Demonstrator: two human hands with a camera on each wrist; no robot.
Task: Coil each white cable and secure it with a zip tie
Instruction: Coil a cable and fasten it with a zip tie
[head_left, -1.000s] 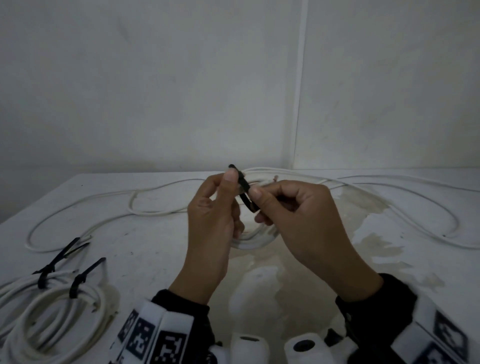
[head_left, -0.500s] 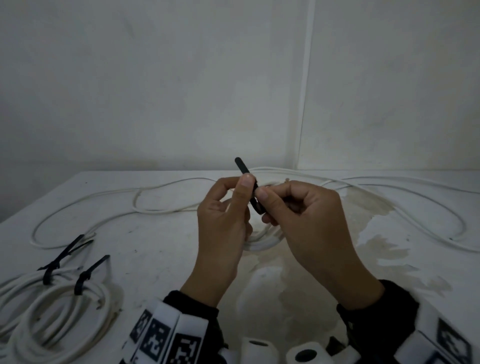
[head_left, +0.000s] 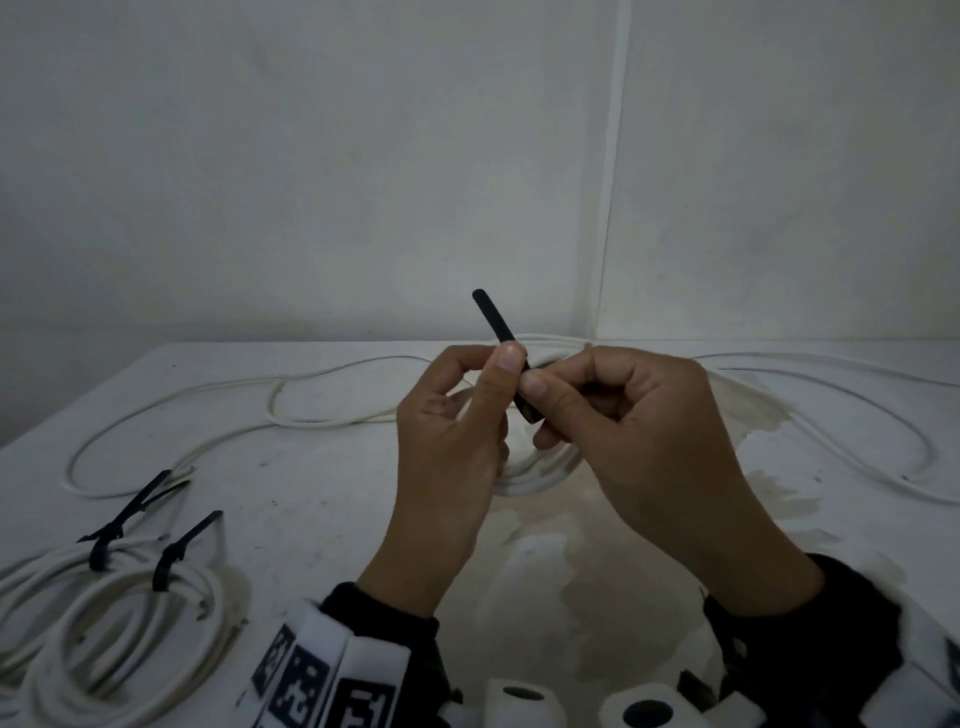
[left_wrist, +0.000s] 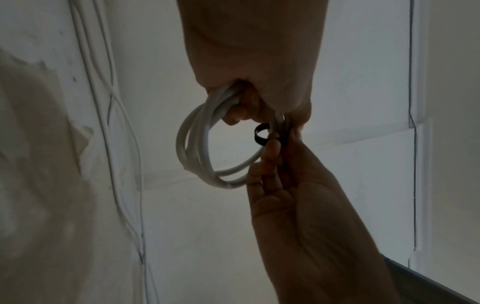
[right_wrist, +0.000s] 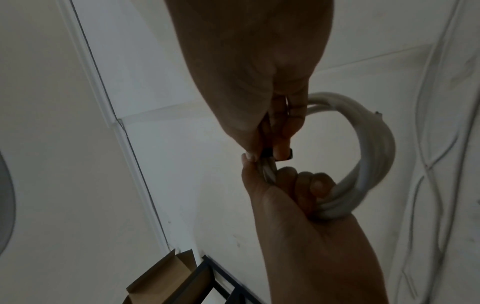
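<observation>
I hold a small coil of white cable (head_left: 540, 467) above the table, mostly hidden behind my hands. My left hand (head_left: 457, 426) grips the coil in its curled lower fingers, while thumb and forefinger pinch the tail of a black zip tie (head_left: 493, 325) that sticks up and to the left. My right hand (head_left: 634, 431) pinches the tie's lower end. In the left wrist view the coil (left_wrist: 197, 156) hangs from my left hand (left_wrist: 254, 51), and the tie (left_wrist: 259, 136) loops round its strands. The right wrist view shows the tie (right_wrist: 287, 155) at my right hand's fingertips (right_wrist: 281, 152).
Two tied coils of white cable (head_left: 119, 634) with black zip ties (head_left: 171, 551) lie at the front left. Loose white cable (head_left: 332, 374) snakes across the back of the table, and more (head_left: 883, 415) lies to the right. White cylinders (head_left: 519, 701) stand at the near edge.
The zip tie's tail now stands out much further above my left thumb. Both hands have shifted slightly right and up with the coil.
</observation>
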